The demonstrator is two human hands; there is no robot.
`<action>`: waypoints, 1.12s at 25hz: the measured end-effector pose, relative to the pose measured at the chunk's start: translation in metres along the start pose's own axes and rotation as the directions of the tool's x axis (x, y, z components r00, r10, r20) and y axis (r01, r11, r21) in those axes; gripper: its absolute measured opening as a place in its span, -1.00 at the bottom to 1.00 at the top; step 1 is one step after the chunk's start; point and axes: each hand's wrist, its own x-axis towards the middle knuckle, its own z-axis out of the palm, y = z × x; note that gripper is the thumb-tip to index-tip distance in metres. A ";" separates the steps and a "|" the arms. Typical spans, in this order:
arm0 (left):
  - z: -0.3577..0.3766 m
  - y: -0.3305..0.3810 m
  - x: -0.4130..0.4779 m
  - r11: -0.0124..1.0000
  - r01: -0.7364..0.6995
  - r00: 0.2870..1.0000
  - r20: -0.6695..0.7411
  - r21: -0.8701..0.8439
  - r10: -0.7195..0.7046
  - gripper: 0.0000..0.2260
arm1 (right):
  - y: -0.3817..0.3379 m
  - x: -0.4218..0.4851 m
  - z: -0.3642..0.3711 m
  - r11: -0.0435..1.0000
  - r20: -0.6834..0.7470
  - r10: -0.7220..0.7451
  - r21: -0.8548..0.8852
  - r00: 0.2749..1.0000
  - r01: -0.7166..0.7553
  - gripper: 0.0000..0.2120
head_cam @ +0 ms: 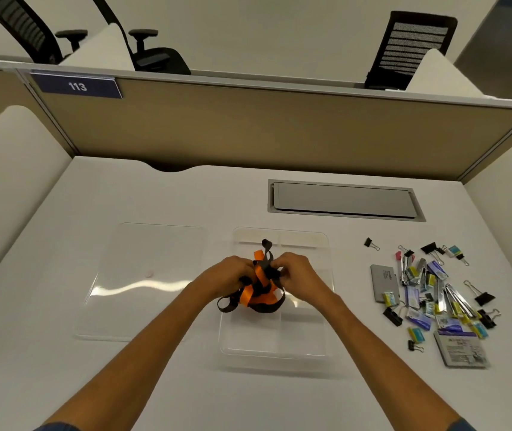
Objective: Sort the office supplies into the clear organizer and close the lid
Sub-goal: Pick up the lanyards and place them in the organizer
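My left hand and my right hand both grip a tangled bundle of orange and black lanyard straps, held just above the clear organizer at the desk's middle. The organizer's compartments look bare. Its clear lid lies flat on the desk to the left. A heap of office supplies lies to the right: black binder clips, small staple boxes, nail clippers, a grey card case and a printed packet.
A grey cable hatch is set into the white desk behind the organizer. A tan partition closes off the back, white side panels flank the desk, and black office chairs stand beyond.
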 end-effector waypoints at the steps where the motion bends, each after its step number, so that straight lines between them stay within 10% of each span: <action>1: 0.006 0.004 0.005 0.999 0.053 0.998 0.031 0.011 -0.054 -0.80 | -0.002 -0.001 0.006 0.999 0.026 -0.025 -0.048 0.999 0.026 -0.81; 7: 0.002 0.005 -0.002 0.998 0.054 0.997 0.053 0.034 -0.056 -0.78 | -0.005 -0.010 0.036 0.966 0.279 0.021 -0.254 0.960 0.052 -0.76; 12: -0.031 0.002 -0.033 0.962 0.113 0.939 -0.291 -0.248 -0.186 -0.69 | -0.019 -0.006 0.054 0.879 0.342 0.079 -0.467 0.936 0.096 -0.68; 18: -0.010 0.019 -0.064 0.957 0.266 0.963 0.061 -0.114 -0.261 -0.41 | -0.021 0.009 0.044 0.941 0.383 0.170 -0.337 0.908 -0.033 -0.80; 23: 0.011 0.025 -0.048 0.986 0.165 0.979 -0.115 -0.012 -0.165 -0.52 | -0.020 0.008 0.006 0.968 0.382 0.104 -0.253 0.918 -0.004 -0.83; 26: 0.003 0.021 -0.036 0.978 0.169 0.942 -0.271 -0.124 -0.198 -0.53 | -0.008 -0.002 -0.012 0.974 0.224 0.087 -0.223 0.971 -0.036 -0.58; 28: 0.000 0.020 -0.028 0.984 0.159 0.934 -0.309 -0.080 -0.177 -0.33 | 0.003 -0.010 -0.011 0.981 0.231 0.101 -0.183 0.968 -0.059 -0.04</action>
